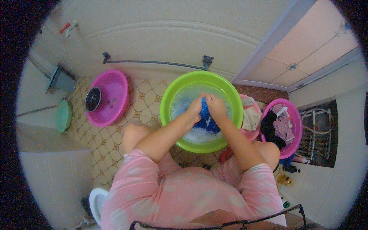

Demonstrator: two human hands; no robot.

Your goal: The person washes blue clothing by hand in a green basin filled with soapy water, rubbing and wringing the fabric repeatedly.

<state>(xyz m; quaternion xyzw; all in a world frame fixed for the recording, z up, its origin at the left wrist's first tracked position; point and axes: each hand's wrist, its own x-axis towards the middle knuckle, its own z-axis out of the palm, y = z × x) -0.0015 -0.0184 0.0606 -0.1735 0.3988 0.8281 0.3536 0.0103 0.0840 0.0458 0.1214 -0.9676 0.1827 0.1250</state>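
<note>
A large lime-green plastic basin (pixel 202 148) of sudsy water stands in front of me, between my knees. Over it, my left hand (pixel 196 107) and my right hand (pixel 215 106) are close together and grip a wet blue cloth (pixel 204 110). The cloth's lower part hangs down into the foamy water. My fingers partly hide its top, and motion blurs both hands a little. What kind of garment it is, I cannot tell.
At the right, a pink basin (pixel 251 136) and a magenta basin (pixel 299 135) hold clothes. A magenta basin (pixel 122 107) with a dark bowl (pixel 93 99) stands left, beyond it a green basin (pixel 63 116). A pipe (pixel 155 62) runs along the wall.
</note>
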